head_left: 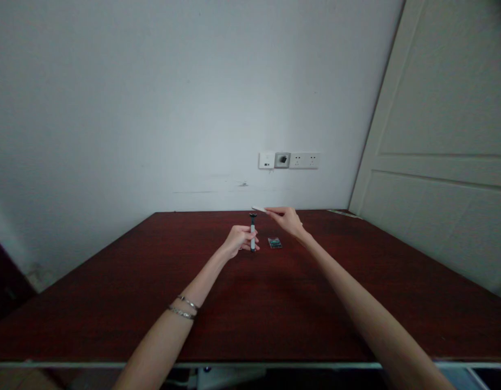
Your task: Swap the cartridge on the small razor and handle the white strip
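My left hand (239,240) is closed round a slim white and dark handle (252,234), perhaps a razor, which stands upright over the dark red table (250,303). My right hand (287,219) pinches a small flat white piece (259,209) just above the handle's dark top end; the two look close but apart. A small dark packet (275,242) lies on the table right of the handle, below my right wrist. Two thin bracelets (185,307) sit on my left forearm.
A white wall rises behind the table, with a row of sockets (289,160) above its far edge. A pale door (441,162) stands at the right. A thin flat strip (343,213) lies at the table's far right corner.
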The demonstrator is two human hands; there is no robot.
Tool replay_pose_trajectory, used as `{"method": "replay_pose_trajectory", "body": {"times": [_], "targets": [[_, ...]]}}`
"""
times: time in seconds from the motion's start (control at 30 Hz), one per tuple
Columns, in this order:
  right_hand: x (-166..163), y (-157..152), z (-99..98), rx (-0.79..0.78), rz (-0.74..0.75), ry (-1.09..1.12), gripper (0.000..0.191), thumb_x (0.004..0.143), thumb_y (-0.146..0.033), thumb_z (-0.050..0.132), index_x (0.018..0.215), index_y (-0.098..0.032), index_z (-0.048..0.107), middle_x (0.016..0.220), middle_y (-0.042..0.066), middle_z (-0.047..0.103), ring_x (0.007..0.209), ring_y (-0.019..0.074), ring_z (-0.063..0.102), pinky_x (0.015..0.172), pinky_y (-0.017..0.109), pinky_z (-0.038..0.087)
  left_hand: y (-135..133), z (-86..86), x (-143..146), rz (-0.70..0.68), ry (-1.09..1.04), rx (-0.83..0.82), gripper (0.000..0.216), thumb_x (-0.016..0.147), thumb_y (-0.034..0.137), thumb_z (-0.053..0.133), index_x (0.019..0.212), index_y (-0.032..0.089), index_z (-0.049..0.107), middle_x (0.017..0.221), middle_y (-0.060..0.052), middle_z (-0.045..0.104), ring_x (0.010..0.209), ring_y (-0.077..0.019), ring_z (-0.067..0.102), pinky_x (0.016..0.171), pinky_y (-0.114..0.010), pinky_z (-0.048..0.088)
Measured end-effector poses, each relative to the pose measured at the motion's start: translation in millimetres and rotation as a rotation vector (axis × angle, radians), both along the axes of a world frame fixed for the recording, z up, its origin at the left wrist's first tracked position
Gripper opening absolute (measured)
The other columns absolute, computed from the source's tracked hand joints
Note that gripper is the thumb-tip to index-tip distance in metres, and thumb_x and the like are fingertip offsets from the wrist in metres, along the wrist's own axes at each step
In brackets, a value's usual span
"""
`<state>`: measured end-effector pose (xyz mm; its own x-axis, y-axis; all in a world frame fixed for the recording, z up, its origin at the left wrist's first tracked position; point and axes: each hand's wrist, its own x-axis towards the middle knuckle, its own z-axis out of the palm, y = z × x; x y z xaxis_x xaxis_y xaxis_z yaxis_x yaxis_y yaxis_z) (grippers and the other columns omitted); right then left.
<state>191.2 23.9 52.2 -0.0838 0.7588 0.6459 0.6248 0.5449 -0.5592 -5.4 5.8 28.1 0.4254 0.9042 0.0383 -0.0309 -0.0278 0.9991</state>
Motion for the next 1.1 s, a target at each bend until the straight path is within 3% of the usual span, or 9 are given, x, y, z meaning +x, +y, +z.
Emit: {"method": "replay_pose_trajectory", "body": {"times": [0.13,0.27,0.37,0.6,0.73,0.9,1.0,1.1], "targets": [[6,0,3.3,-0.052,0.143,0.005,0.039,0.077,-0.043,0.056,0.099,-0.015,0.07,0.074,0.005,0.071,0.063,0.0166,0.059,0.058,0.025,0.043,0,-0.2,-1,-0.01,0.016,0.022,0.017,0.069,0.024,0.062,0.078,0.01,0.057,0.064,-0.006,0.062,0.051,-0.0184,0.064,0.046,-0.025,0.049],[18,4,0.0,-0.077,0.015,0.028,0.038,0.075,-0.042,0.056,0.097,-0.014,0.071,0.066,0.004,0.069,0.057,0.0144,0.055,0.055,0.024,0.04,0,-1.0,-2,-0.022,0.031,0.052,0.016,0.069,0.023,0.061,0.079,0.01,0.057,0.065,-0.006,0.062,0.052,-0.0181,0.064,0.046,-0.024,0.048],[24,1,-1.1,-0.103,0.036,0.06,0.038,0.075,-0.042,0.057,0.097,-0.013,0.071,0.066,0.004,0.068,0.056,0.0129,0.053,0.053,0.023,0.039,1,-1.0,-3,-0.011,0.031,0.065,0.014,0.07,0.021,0.059,0.079,0.01,0.058,0.066,-0.006,0.062,0.052,-0.0184,0.064,0.046,-0.025,0.049],[28,-14,-4.5,-0.379,0.235,0.184,0.046,0.065,-0.041,0.067,0.101,-0.013,0.068,0.065,0.002,0.064,0.046,0.0062,0.042,0.043,0.02,0.035,5,-1.9,-6,0.05,0.015,0.06,0.017,0.07,0.024,0.062,0.08,0.01,0.058,0.066,-0.006,0.062,0.052,-0.0184,0.064,0.047,-0.025,0.048],[32,-13,-14.0,-0.418,0.192,0.256,0.043,0.066,-0.041,0.066,0.096,-0.01,0.067,0.055,0.0,0.057,0.043,0.0063,0.041,0.038,0.019,0.036,9,-3.6,-9,0.063,-0.004,0.058,0.018,0.071,0.021,0.061,0.085,0.011,0.058,0.067,-0.006,0.063,0.054,-0.0186,0.065,0.048,-0.026,0.049],[34,-9,-29.2,-0.385,0.132,0.33,0.033,0.068,-0.035,0.064,0.092,-0.011,0.064,0.061,0.0,0.057,0.047,0.0083,0.05,0.04,0.02,0.042,10,-4.3,-10,0.059,-0.005,0.06,0.014,0.073,0.017,0.058,0.086,0.01,0.057,0.068,-0.006,0.063,0.055,-0.0192,0.065,0.05,-0.027,0.05],[36,-10,-38.2,-0.37,0.063,0.317,0.029,0.069,-0.032,0.063,0.09,-0.012,0.062,0.058,0.0,0.056,0.045,0.0081,0.049,0.038,0.018,0.039,10,-3.9,-10,0.074,-0.009,0.065,0.014,0.073,0.017,0.058,0.086,0.01,0.057,0.068,-0.006,0.063,0.054,-0.0189,0.065,0.05,-0.027,0.05],[38,-15,-43.7,-0.401,0.089,0.239,0.031,0.07,-0.031,0.062,0.093,-0.011,0.063,0.058,0.0,0.058,0.043,0.0075,0.046,0.036,0.018,0.034,11,-1.9,-11,0.085,-0.023,0.075,0.014,0.074,0.016,0.057,0.086,0.01,0.056,0.068,-0.006,0.062,0.054,-0.019,0.065,0.05,-0.027,0.051]]}}
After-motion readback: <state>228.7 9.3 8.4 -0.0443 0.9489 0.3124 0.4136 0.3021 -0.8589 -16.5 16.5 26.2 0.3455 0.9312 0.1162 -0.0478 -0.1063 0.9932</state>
